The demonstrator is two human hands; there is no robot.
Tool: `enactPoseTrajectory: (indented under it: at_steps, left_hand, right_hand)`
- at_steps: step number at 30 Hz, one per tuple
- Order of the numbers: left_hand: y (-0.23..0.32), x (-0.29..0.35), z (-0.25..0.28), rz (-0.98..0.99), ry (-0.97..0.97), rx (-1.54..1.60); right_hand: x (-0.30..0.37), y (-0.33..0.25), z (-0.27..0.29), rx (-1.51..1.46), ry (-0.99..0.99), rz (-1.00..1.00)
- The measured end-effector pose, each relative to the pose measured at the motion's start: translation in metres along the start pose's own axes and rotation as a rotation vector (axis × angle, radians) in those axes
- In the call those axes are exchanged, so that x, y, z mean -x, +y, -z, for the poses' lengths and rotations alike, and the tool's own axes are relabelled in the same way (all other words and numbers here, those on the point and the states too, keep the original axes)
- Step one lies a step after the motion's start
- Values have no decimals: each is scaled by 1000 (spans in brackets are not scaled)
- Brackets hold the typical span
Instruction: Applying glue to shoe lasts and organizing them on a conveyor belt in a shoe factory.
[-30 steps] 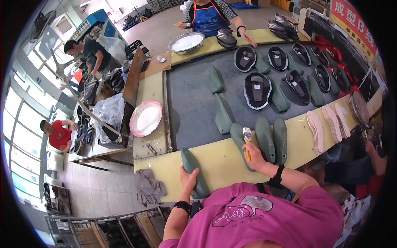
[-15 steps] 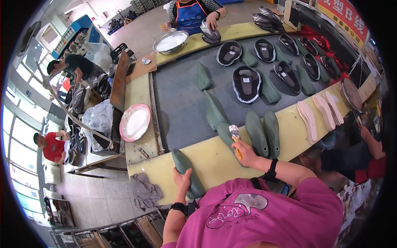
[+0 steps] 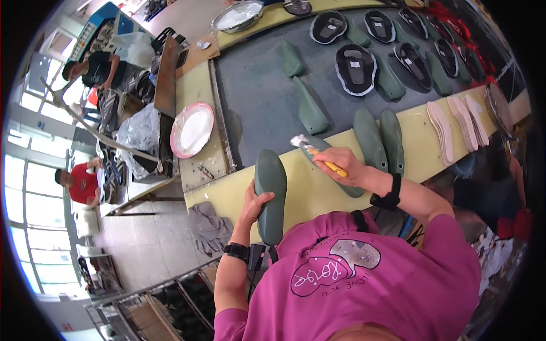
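Note:
My left hand (image 3: 251,203) is wrapped round a dark green shoe last (image 3: 271,190), its sole side turned up, at the near edge of the yellow work strip (image 3: 227,184). In my right hand (image 3: 344,165) is a paintbrush (image 3: 329,161) with a yellow handle, its white-coated bristles pointing left. Beneath that hand another green shoe last (image 3: 348,184) lies on the strip, partly covered by it. Two more green lasts (image 3: 369,136) rest just to the right. Left of the dark table surface sits a pink-rimmed basin (image 3: 176,132) of white paste.
Several dark shoe uppers (image 3: 356,71) and green lasts (image 3: 311,105) are spread over the dark tabletop (image 3: 250,85). Pale insoles (image 3: 439,131) lie at right. A metal bowl (image 3: 223,24) stands at the back. A grey cloth (image 3: 209,227) hangs at the near left corner. Two people work at left.
My left hand has raised the last and turned its sole up. The brush in my right hand has swung from pointing away to pointing left, toward that last. The view has shifted.

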State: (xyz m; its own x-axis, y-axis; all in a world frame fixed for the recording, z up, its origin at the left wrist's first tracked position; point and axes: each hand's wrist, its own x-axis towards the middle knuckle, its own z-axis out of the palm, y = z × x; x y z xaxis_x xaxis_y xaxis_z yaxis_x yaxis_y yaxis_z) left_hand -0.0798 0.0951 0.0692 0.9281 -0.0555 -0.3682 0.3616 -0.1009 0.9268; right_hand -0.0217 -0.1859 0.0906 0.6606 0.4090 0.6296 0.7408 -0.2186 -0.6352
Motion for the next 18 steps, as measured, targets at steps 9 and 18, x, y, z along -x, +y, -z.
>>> enactPoseTrajectory:
  at_steps: [9,18]
  left_hand:
    - [16,-1,-3,-58,-220,43]
    - [-4,-26,17,-57,-54,10]
  right_hand:
    - [-40,-8,-27,-239,-104,-169]
    - [11,8,-15,24,-104,-314]
